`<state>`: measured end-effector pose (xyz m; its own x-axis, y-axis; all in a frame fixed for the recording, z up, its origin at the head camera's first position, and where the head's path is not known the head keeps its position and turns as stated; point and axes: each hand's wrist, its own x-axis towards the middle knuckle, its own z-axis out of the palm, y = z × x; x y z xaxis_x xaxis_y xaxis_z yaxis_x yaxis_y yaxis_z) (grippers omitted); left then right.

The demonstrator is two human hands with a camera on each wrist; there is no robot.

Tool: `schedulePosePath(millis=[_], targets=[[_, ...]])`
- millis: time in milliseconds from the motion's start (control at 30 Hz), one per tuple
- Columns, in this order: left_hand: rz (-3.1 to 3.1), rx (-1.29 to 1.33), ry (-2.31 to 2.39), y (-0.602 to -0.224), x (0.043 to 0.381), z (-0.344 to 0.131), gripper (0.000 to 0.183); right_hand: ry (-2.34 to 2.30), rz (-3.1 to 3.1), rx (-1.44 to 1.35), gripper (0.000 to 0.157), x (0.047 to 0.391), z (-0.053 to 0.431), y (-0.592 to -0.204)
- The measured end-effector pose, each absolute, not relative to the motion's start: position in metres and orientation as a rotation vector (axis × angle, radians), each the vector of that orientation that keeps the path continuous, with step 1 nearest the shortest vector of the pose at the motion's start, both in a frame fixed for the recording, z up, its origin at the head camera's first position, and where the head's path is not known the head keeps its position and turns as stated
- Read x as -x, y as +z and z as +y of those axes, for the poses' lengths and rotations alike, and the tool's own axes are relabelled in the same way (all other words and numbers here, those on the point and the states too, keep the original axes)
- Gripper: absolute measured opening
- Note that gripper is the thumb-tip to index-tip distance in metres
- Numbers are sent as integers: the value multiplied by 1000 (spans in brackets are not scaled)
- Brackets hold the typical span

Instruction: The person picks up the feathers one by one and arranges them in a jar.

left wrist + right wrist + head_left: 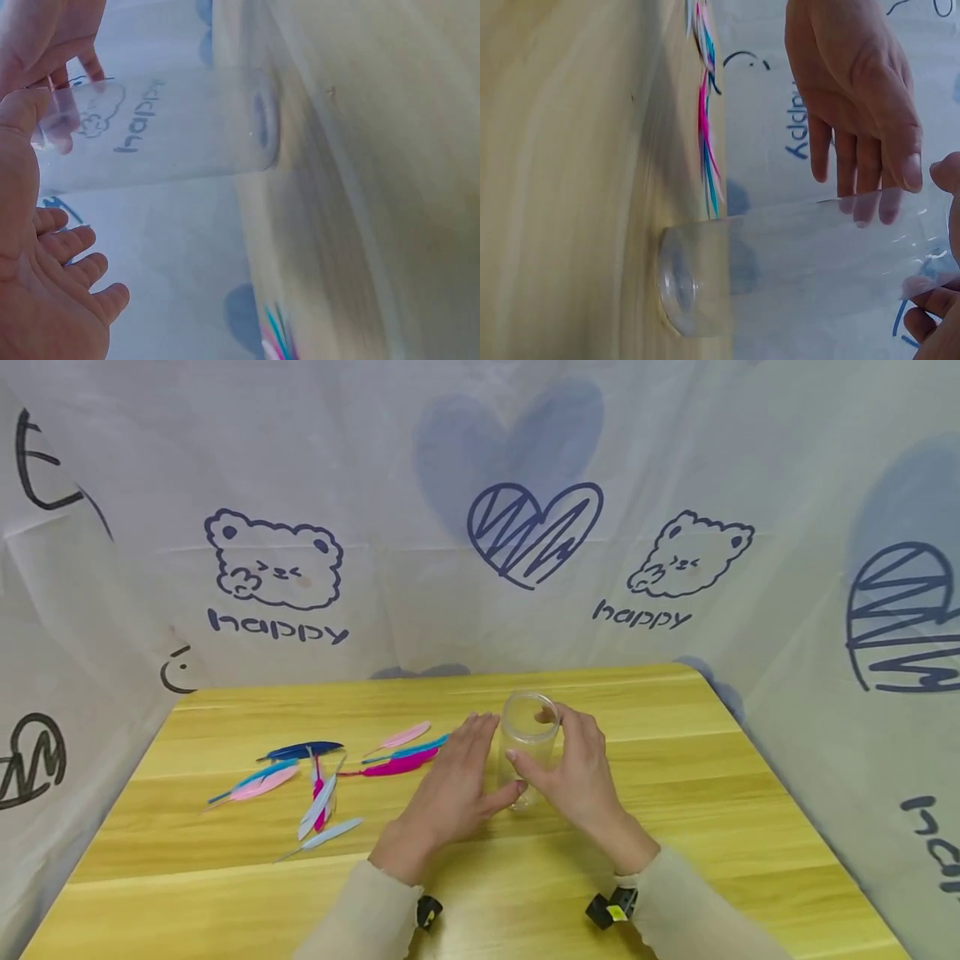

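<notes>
A clear, transparent plastic cylinder, like a jar or tall cup (519, 733), stands upright with its base at the table. Its round open rim faces up in the head view. My right hand (591, 768) grips it near the top, thumb in front and fingers round the far side. On the other side, my left hand (450, 789) is held beside the cylinder with its fingers extended. The right wrist view shows the left hand (855, 82) with fingertips close to or lightly touching the wall; which of these cannot be told.
Left of the hands lie several loose feathers: dark blue (311, 749), pink (405, 735), magenta (405, 763), light blue (333, 833) and pale ones. The wood-grain table (675, 827) is bordered by a white cloth (420, 610) printed with bears and hearts.
</notes>
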<state>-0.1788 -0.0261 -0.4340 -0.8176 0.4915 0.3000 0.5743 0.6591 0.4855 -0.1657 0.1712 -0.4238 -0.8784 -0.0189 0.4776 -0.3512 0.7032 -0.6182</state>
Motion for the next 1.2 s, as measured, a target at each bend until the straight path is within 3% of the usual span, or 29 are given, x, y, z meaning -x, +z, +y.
schedulePosePath(millis=[467, 767, 1200], targets=[[-2629, 964, -863, -424, 164, -51, 84, 908, -2405, -514, 72, 144, 159, -423], [-2583, 995, -843, -420, 160, -56, 64, 858, -2464, -551, 76, 138, 158, -415], [-2767, 936, -664, -439, 145, -68, 76, 848, -2475, -555, 73, 139, 163, -411]])
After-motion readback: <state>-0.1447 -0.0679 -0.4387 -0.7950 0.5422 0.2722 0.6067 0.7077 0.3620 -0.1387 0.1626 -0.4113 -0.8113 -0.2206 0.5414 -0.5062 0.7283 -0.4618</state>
